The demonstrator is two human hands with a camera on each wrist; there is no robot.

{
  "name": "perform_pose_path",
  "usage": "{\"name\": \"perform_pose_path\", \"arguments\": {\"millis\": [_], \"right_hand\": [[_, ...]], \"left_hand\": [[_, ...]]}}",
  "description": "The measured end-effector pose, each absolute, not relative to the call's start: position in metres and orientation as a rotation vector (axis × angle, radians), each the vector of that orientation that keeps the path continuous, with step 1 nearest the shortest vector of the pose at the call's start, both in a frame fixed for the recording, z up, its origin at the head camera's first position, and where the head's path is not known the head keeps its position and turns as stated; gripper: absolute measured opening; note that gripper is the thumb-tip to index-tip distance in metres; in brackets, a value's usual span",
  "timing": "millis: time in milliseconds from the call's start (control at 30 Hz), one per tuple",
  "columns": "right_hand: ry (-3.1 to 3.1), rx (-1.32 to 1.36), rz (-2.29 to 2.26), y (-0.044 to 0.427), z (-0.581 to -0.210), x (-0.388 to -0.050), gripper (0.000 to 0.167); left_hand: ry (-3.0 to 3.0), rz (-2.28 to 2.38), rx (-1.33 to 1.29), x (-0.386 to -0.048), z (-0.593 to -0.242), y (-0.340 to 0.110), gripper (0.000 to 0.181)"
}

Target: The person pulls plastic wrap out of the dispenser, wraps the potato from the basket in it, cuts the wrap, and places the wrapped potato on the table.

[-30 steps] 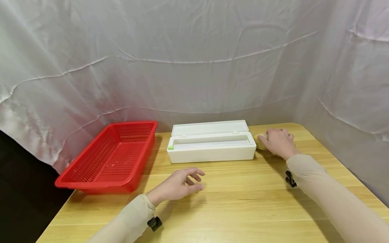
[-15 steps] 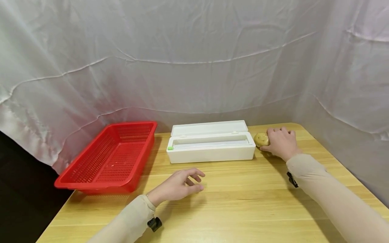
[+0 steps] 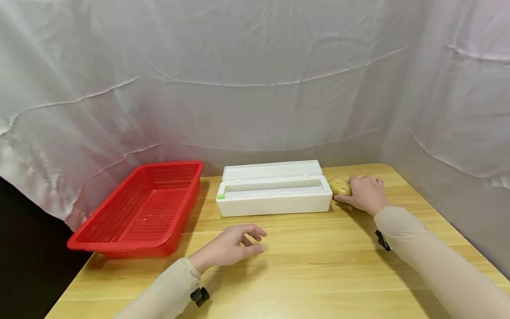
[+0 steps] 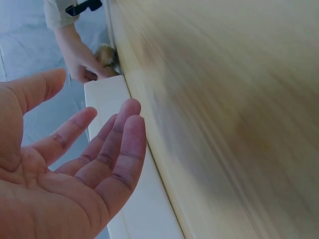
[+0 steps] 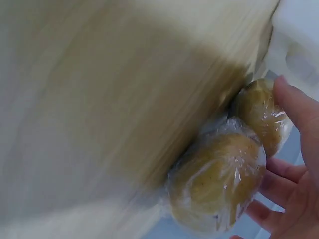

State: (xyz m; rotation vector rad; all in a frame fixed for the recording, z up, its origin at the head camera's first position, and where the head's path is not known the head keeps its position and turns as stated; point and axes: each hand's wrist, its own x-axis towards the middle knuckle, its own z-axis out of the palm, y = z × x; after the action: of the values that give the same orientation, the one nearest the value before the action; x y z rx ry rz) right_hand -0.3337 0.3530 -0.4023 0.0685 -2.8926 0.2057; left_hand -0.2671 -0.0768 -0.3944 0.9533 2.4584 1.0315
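At the right end of the long white box (image 3: 275,204), my right hand (image 3: 367,192) is at a yellowish potato (image 3: 340,186). In the right wrist view the thumb lies on this potato's (image 5: 261,112) edge, with the fingers curled at its other side. A larger potato (image 5: 217,181) in clear plastic wrap lies beside it, against the fingers; the hand hides it in the head view. My left hand (image 3: 233,243) hovers over the table in front of the box, palm inward, fingers loosely bent and holding nothing.
The box's lid (image 3: 272,169) stands open at the back, showing a white roll (image 3: 275,192) inside; a green tab (image 3: 221,196) sits at its left corner. A red perforated basket (image 3: 171,212) occupies the left of the wooden table (image 3: 311,274). Grey cloth (image 3: 255,115) hangs behind.
My right hand has shifted from over the potatoes to the side, then its thumb has moved left along the potato near the box. My left hand has stayed in place. The view has tilted slightly.
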Motion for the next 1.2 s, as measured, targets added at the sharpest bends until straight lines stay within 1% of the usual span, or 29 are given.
{"name": "perform_pose_path", "arguments": {"millis": [133, 267, 367, 633, 767, 867, 1067, 1200], "right_hand": [[-2.899, 0.075, 0.156, 0.353, -0.4, -0.332, 0.065], [-2.916, 0.1, 0.113, 0.351, -0.396, -0.331, 0.081], [-2.922, 0.147, 0.118, 0.347, -0.391, -0.331, 0.087], [-2.966, 0.188, 0.209, 0.342, -0.367, -0.322, 0.088], [-2.971, 0.196, 0.295, 0.345, -0.354, -0.312, 0.081], [-2.94, 0.23, 0.324, 0.346, -0.352, -0.305, 0.073], [-2.943, 0.372, 0.213, 0.343, -0.37, -0.309, 0.063], [-2.93, 0.363, 0.175, 0.341, -0.384, -0.319, 0.056]], "left_hand": [[2.455, 1.029, 0.951, -0.267, -0.393, -0.076, 0.037], [2.454, 1.041, 0.942, -0.267, -0.392, -0.077, 0.038], [2.459, 1.047, 0.94, -0.267, -0.39, -0.078, 0.038], [2.499, 1.065, 0.951, -0.268, -0.385, -0.083, 0.04], [2.544, 1.094, 0.947, -0.27, -0.376, -0.09, 0.039], [2.584, 1.114, 0.937, -0.271, -0.37, -0.095, 0.037], [2.62, 1.135, 0.914, -0.269, -0.367, -0.106, 0.036], [2.611, 1.155, 0.902, -0.268, -0.369, -0.11, 0.036]]}}
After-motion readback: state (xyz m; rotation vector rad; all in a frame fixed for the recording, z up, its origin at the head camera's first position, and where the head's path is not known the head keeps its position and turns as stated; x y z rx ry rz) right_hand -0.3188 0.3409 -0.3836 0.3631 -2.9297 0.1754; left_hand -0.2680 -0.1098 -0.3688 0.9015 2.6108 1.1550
